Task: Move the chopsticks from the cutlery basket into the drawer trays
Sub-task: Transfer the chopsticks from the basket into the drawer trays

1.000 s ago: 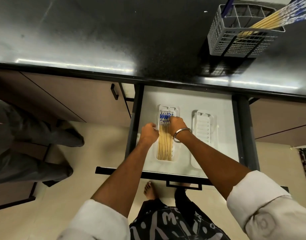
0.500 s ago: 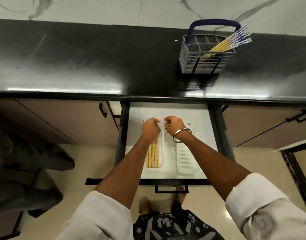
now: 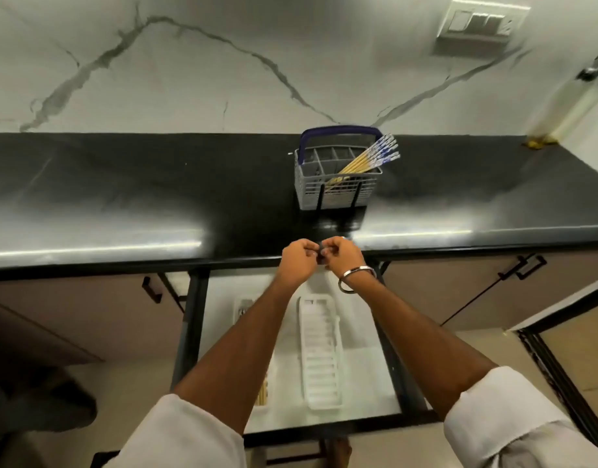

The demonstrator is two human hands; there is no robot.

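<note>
A grey cutlery basket with a blue handle stands on the black counter and holds several chopsticks leaning to the right. Below, the open drawer holds two white trays. The left tray has chopsticks in it and is mostly hidden by my left arm; the right tray shows no chopsticks. My left hand and my right hand hover together over the counter's front edge, fingers curled and touching. I see nothing held in them.
The black counter runs across the view below a marble wall with a switch plate at top right. Closed cabinets flank the drawer. A tap fitting stands at the far right. Another person's legs show at lower left.
Both hands have risen from the left tray in the drawer to the counter's front edge. The camera has tilted up, bringing the wall and whole basket into view.
</note>
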